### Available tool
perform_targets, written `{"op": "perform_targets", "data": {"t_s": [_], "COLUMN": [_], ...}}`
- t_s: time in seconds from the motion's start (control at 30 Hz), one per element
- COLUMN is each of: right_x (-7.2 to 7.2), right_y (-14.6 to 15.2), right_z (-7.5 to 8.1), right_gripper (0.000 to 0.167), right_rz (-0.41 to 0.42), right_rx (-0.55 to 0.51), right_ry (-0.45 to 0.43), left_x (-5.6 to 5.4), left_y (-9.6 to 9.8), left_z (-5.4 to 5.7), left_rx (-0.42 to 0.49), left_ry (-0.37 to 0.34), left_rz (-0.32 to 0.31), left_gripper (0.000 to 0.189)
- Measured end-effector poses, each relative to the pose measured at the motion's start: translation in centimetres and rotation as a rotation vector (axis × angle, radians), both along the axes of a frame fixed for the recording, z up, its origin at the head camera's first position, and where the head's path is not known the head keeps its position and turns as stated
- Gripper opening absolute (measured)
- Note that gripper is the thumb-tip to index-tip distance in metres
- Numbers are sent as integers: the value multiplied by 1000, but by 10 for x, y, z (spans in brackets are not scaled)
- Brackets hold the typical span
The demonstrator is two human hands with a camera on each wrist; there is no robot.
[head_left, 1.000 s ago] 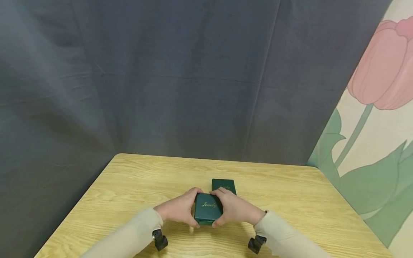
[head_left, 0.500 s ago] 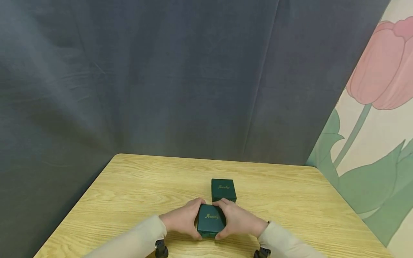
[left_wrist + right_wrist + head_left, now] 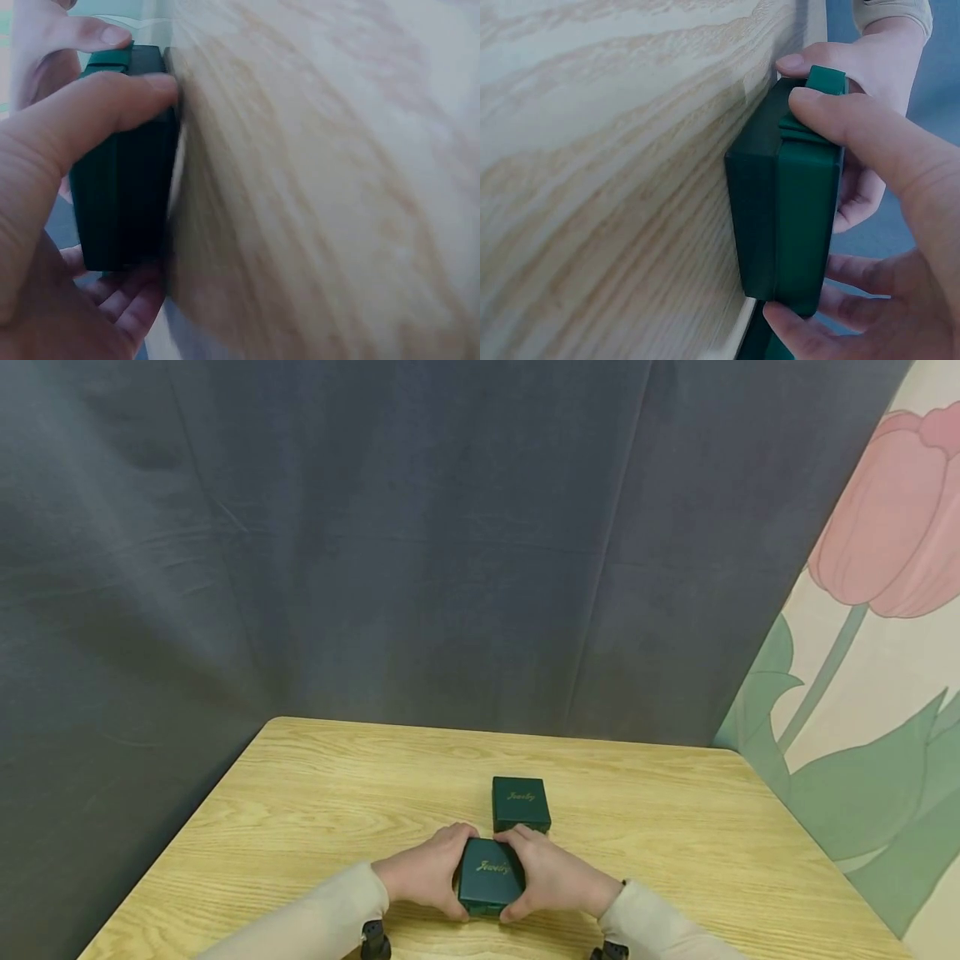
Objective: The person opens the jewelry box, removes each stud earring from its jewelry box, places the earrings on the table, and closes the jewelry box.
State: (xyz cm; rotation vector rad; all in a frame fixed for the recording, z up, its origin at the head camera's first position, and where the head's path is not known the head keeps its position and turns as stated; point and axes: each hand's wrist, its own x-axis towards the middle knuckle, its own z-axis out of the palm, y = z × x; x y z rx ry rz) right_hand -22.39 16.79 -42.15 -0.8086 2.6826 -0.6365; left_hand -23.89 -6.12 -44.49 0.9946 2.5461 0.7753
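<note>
Near the front of the table, both hands hold a dark green jewelry box (image 3: 491,878) with gold "Jewelry" lettering on its lid. My left hand (image 3: 429,872) grips its left side, thumb at the front and fingers at the back. On the right side my right hand (image 3: 558,873) grips it the same way. The box's lid is closed, and a green tab (image 3: 826,79) shows at its front in the right wrist view. A second green jewelry box (image 3: 521,803) lies just behind, slightly to the right, near the right fingertips.
Both boxes are on a light wood-grain table (image 3: 360,768). A dark grey curtain (image 3: 450,543) hangs behind and to the left of it. On the right is a pale panel with a painted pink tulip (image 3: 885,518).
Both hands have brought the held box toward the front of the table and slightly right, uncovering more of the box behind. Over the last half second hardly anything has moved.
</note>
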Motion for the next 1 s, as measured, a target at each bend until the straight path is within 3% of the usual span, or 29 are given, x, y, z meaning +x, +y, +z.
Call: {"op": "perform_targets", "data": {"t_s": [0.2,0.43,0.6,0.7,0.9,1.0], "right_x": [1,1,1,3,5,5], "right_y": [-1,0,-1,-6,-25,-31], "right_z": [1,0,2,9,29,37], "right_gripper": [96,96,98,96,74,65], "right_rz": [-4,-12,7,52,192,220], "right_rx": [5,1,43,86,147,196], "right_ry": [3,-1,15,31,97,133], "left_x": [-1,-4,-4,-4,-5,-5], "left_y": [-5,-9,-9,-10,-11,-10], "left_z": [-5,-7,-7,-8,-7,-7], "left_rx": [-34,3,25,19,3,8], "left_ry": [25,-42,-75,-87,-113,-110], "left_rz": [47,58,61,62,56,49], "left_gripper": [104,77,72,73,75,74]}}
